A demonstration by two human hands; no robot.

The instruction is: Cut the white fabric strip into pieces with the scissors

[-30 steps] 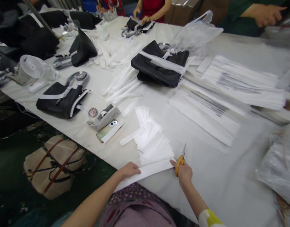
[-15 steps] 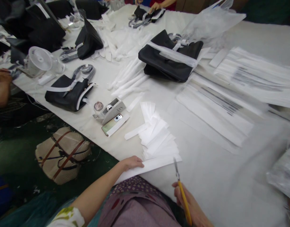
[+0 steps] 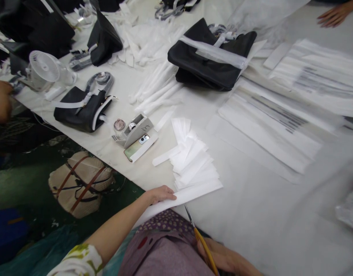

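My left hand (image 3: 162, 194) grips a long white strip (image 3: 197, 194) at the table's near edge, thumb on top and fingers closed on it. The strip's far end lies on the table, and its other end hangs past the edge towards my lap. In my right hand (image 3: 213, 251) is a pair of scissors (image 3: 203, 244) with yellow handles. Their blades point up and left, with the tip close to the strip's lower edge; whether it touches I cannot tell. Beyond the strip lies a fanned pile of short white strips (image 3: 193, 159).
A phone (image 3: 139, 147) and a tape dispenser (image 3: 135, 130) stand left of the pile. Black handbags (image 3: 210, 57) and a small fan (image 3: 48, 67) are farther back. Clear bags (image 3: 276, 126) lie to the right. Another person's hand (image 3: 334, 15) rests at the far right.
My right hand has brought the scissors left and down, from beside the strip's far end to near my left hand. The left hand keeps its hold. A co-worker's hand has appeared at top right.
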